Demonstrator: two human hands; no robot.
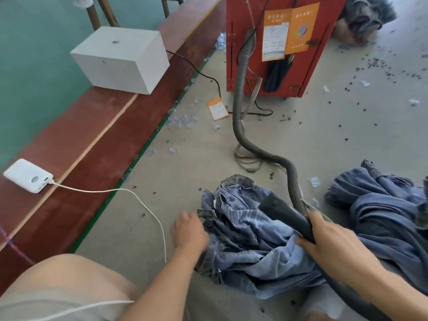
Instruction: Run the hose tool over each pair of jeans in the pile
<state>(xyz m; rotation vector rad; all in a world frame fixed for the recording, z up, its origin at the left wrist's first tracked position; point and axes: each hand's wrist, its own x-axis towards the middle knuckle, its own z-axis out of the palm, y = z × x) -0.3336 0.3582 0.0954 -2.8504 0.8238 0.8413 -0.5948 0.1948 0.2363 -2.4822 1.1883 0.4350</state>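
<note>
A crumpled pair of light blue jeans (245,237) lies on the grey floor in front of me. My right hand (328,237) grips the dark hose tool (284,210) by its neck, and the flat nozzle rests on the jeans near the waistband. A grey ribbed hose (240,93) runs from the tool up to the red machine (278,42). My left hand (188,230) sits at the left edge of the jeans with its fingers relaxed, touching the fabric. A pile of darker blue jeans (382,205) lies to the right.
A red bench (92,126) on the left carries a white box (120,59) and a white power bank (27,176) with a white cable (148,209) trailing across the floor. Dark scraps and plastic bits litter the floor. Another denim heap (368,15) lies at the far right.
</note>
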